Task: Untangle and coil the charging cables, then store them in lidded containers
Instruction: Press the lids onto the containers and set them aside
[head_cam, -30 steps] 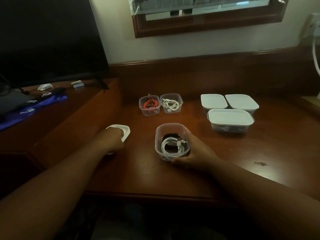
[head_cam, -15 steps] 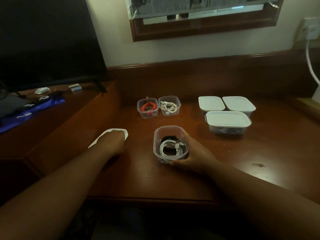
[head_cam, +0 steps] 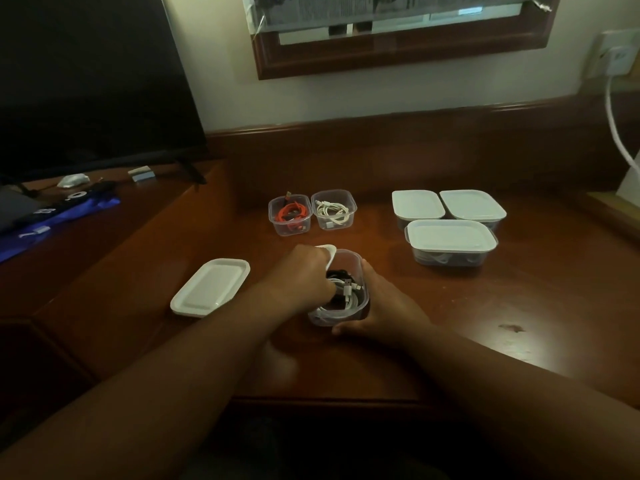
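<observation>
Since the earlier frame the left hand (head_cam: 304, 275) has left the spot on the left of the desk and come across to the near container (head_cam: 341, 289), bringing a small white lid (head_cam: 329, 252) with it; a second, larger lid (head_cam: 211, 292) now shows lying flat where that hand had been.

The near container sits at the near middle of the desk (head_cam: 519, 306), open, with a coiled white cable (head_cam: 346, 296) over a dark one inside. The left hand grips the small lid, tilted over the container's far-left rim, not yet seated. The right hand (head_cam: 377, 303) wraps the container's right wall and steadies it.

To do this well, I judge the lid should be levelled and squared to the rim first, then pressed down corner by corner while the right hand keeps the tub from sliding. The plugs near the top look high; tuck them under so nothing is pinched.

Beyond, an orange-cable tub (head_cam: 290, 216) and a white-cable tub (head_cam: 333, 210) stand open, touching. Far right, three lidded containers (head_cam: 450, 233) cluster together.
</observation>
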Motion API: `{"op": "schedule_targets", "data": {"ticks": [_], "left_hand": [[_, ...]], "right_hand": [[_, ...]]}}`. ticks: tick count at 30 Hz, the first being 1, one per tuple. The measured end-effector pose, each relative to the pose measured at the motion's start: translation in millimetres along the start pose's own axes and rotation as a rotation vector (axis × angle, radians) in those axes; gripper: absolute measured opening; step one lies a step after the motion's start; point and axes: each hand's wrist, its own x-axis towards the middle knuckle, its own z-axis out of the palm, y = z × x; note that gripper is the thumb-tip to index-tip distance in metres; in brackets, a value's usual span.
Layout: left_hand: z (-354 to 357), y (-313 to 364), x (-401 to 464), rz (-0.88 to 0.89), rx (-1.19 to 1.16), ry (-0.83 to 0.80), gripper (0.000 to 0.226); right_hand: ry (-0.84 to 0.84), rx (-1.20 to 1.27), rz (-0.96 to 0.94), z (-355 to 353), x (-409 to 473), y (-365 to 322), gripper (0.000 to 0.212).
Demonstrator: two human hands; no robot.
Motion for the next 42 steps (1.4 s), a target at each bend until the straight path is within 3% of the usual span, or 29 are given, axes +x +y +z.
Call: {"op": "schedule_targets", "data": {"ticks": [3, 5, 9, 12, 14, 16, 18, 24, 26, 29, 33, 37, 42], "left_hand": [[12.5, 13.8, 6.5, 0.036, -0.009, 0.001, 0.042], [21.9, 17.7, 10.9, 0.018, -0.031, -0.051, 0.049], [26.9, 16.7, 19.1, -0.015, -0.19, -0.111, 0.057], [22.0, 8.4, 20.0, 0.036, -0.281, 0.047, 0.046], [21.5, 1.6, 19.4, 0.033, -0.087, 0.173, 0.058], [24.8, -2.3, 18.8, -0.072, 0.131, 0.067, 0.087], [29.0, -2.2, 18.0, -0.163, 0.143, -0.097, 0.101], [31.7, 0.6, 23.6, -0.006, -0.042, -0.256, 0.092], [27.1, -5.4, 29.1, 0.043, -0.046, -0.31, 0.096], [21.9, -21.7, 37.8, 0.152, -0.029, -0.389, 0.098], [26.9, -34.1, 35.3, 0.222, -0.133, -0.365, 0.1], [36.3, -32.1, 32.6, 0.107, -0.143, -0.242, 0.11], [38.8, -27.1, 33.5, 0.034, -0.084, -0.274, 0.113]], "right_hand": [[0.046, 0.068, -0.018, -3.2, -5.2, -3.7, 0.102], [0.038, 0.088, -0.01, -7.1, -10.2, -5.0, 0.093], [0.012, 0.124, 0.021, -8.7, -12.8, -2.3, 0.125], [0.002, 0.109, 0.057, -7.2, -11.6, 2.8, 0.137], [0.004, 0.104, 0.042, -7.8, -11.8, 1.6, 0.136], [0.001, 0.076, 0.028, -9.2, -11.6, -0.4, 0.138], [-0.001, 0.053, 0.029, -9.6, -10.0, -0.7, 0.139], [-0.042, -0.006, 0.001, -6.1, -7.3, 5.9, 0.145], [-0.073, 0.108, 0.006, -8.7, -6.1, 10.5, 0.134], [-0.04, 0.337, 0.073, -13.2, -6.2, 13.2, 0.102], [0.13, 0.315, 0.145, -11.0, -5.4, 10.6, 0.057], [0.098, 0.168, 0.105, -6.8, -5.2, 7.7, 0.055], [0.113, 0.134, 0.116, -4.6, -3.9, 8.1, 0.051]]}}
